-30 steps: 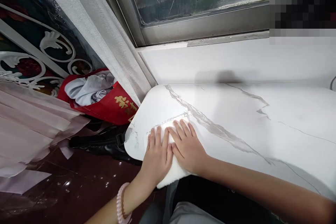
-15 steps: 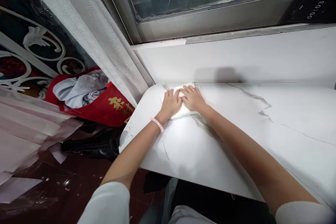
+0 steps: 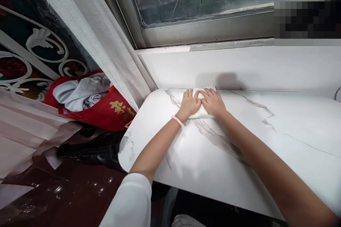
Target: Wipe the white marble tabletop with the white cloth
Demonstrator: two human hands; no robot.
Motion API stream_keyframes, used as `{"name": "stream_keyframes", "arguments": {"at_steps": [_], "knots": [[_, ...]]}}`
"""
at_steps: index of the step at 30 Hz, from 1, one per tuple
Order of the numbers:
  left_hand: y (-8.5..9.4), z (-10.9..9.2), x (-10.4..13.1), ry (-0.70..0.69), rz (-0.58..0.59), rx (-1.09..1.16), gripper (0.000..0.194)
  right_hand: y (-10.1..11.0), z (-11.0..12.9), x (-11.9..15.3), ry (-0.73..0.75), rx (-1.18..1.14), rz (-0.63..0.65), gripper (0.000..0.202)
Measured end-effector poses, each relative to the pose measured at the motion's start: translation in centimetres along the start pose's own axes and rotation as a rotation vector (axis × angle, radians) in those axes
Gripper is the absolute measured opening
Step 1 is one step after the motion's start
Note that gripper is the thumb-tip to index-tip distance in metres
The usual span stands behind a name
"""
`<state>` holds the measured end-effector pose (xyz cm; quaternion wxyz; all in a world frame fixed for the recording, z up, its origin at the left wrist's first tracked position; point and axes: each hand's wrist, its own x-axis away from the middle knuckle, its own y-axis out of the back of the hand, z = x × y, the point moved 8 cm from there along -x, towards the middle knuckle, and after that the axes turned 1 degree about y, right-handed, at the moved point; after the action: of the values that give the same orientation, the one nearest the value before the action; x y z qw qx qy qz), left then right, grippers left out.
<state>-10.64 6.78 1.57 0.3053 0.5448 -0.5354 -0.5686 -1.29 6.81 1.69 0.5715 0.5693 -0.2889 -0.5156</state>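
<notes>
A white cloth [image 3: 199, 112] lies flat on the white marble-patterned table [image 3: 213, 163], near its back edge by the wall panel. My left hand [image 3: 190, 103] presses on the cloth's left part with its fingers spread, a pink coiled band around the wrist. My right hand [image 3: 212, 102] rests on the cloth's right part, fingers also spread and flat. The two hands nearly touch at the thumbs. Both palms hide much of the cloth.
A window frame [image 3: 207, 32] runs above the wall panel. At the left hangs a pale curtain [image 3: 106, 32], beside a red bag [image 3: 93, 118] with grey fabric in it. A black boot-like item [image 3: 90, 152] lies below the bag. The upper right corner is pixelated.
Both hands and the cloth have slid to the right along the back of the table. The hands remain spread on the cloth.
</notes>
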Motion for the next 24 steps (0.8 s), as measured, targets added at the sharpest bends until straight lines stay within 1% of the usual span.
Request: {"name": "stream_keyframes", "arguments": {"at_steps": [2,5,8,13,16,18,20,22,24], "knots": [[0.2,-1.1,1.5,-0.022,0.010,0.014,0.047,0.5,0.1,2.0,-0.009,0.021,-0.003,0.053],[1.0,-3.3,4.7,-0.073,0.033,0.045,0.048,1.4,0.4,6.0,-0.031,0.048,0.012,0.054],[1.9,-5.9,8.9,-0.102,0.074,0.080,0.050,2.4,0.8,10.9,-0.046,0.071,0.042,0.054],[3.2,-10.1,16.2,-0.123,0.100,0.155,0.053,4.5,1.4,19.3,0.022,0.085,0.024,0.054],[3.5,-12.4,19.2,-0.172,0.106,0.190,0.055,5.6,1.3,23.1,0.031,0.081,0.008,0.055],[3.5,-13.6,20.0,-0.195,0.118,0.199,0.055,6.1,1.0,24.6,0.018,0.087,0.004,0.055],[3.3,-14.5,19.7,-0.205,0.138,0.195,0.056,6.4,0.2,25.1,-0.003,0.097,0.004,0.055],[2.8,-15.1,18.3,-0.202,0.169,0.185,0.057,6.4,-1.1,24.5,-0.023,0.102,0.008,0.054],[2.0,-15.5,16.0,-0.200,0.202,0.181,0.058,6.2,-2.9,22.8,-0.031,0.097,0.015,0.054]]}}
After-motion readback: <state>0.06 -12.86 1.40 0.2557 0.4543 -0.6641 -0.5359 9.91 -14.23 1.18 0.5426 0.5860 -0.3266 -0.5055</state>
